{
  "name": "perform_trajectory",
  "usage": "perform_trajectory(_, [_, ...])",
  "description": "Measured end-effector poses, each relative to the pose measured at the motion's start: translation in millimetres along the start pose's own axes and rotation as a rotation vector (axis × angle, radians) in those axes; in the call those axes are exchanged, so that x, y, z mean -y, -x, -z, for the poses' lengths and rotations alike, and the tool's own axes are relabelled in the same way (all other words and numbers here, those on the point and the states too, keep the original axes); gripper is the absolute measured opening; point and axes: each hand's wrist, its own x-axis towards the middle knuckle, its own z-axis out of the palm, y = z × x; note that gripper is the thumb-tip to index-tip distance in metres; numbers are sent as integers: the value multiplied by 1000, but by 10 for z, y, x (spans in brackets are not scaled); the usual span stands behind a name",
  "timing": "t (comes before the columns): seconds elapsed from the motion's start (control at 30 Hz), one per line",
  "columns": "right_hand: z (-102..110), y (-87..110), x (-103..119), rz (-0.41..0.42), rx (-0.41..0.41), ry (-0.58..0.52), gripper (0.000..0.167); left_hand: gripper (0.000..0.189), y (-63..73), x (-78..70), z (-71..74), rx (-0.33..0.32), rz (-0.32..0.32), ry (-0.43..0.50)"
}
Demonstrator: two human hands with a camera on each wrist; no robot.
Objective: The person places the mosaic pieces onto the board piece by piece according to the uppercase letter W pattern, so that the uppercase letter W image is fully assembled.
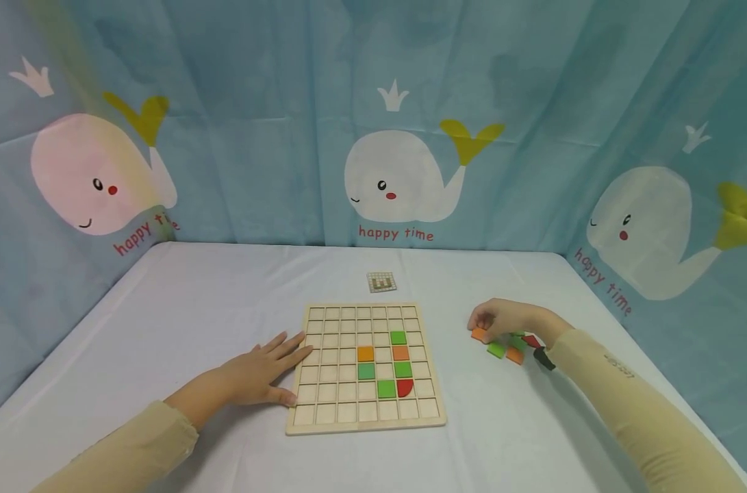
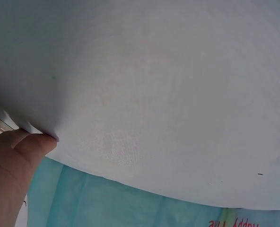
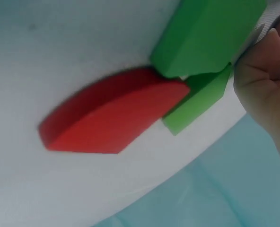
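Note:
A wooden grid board lies on the white table with several green, teal and orange squares and a red quarter-circle tile in its cells. My left hand, fingers spread, rests along the board's left edge; part of it shows in the left wrist view. To the right of the board, my right hand pinches an orange tile between curled fingers and thumb. Close under that hand lie a light green tile, another orange tile and a red tile touching green ones.
Behind the board lies a small card with a printed grid pattern. A dark object sits beside the right wrist. A blue curtain with whale prints hangs around the back and sides of the table.

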Motion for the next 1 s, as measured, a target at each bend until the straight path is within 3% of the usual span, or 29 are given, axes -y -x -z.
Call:
perform_trajectory(0.2, [-13, 4, 12, 9, 7, 14, 19, 94, 5, -3, -8, -3, 1, 0])
perform_trajectory(0.53, [-50, 15, -25, 4, -49, 44, 27, 94, 8, -16, 9, 5, 11, -5])
perform_trajectory(1.0, [-65, 66, -70, 46, -78, 19, 18, 94, 4, -18, 16, 11, 7, 3])
